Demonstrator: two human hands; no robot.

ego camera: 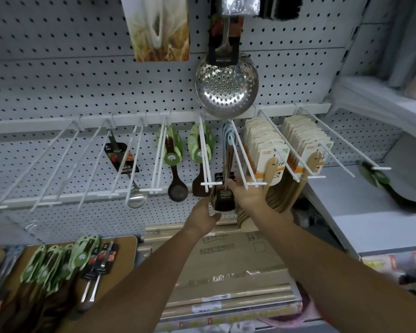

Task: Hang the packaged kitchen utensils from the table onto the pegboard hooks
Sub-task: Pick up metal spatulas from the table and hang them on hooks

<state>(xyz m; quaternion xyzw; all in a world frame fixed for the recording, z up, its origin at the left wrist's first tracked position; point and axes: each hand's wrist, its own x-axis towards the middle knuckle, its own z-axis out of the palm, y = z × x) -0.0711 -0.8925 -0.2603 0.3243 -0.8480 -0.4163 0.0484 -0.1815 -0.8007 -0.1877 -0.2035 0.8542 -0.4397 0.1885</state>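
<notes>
Both my hands are raised to the pegboard at one white hook. Between them is a black-carded utensil package. My left hand grips its lower left edge, and my right hand pinches its top at the hook's tip. On the wooden table at lower left lie several green-carded utensils and black-carded metal utensils. The held package's utensil end is hidden behind my hands.
Hanging on neighbouring hooks are a steel ladle, a dark spoon, a dark spatula, wooden spatula packs and a big steel skimmer. Several hooks at left are bare. Cardboard boxes lie below.
</notes>
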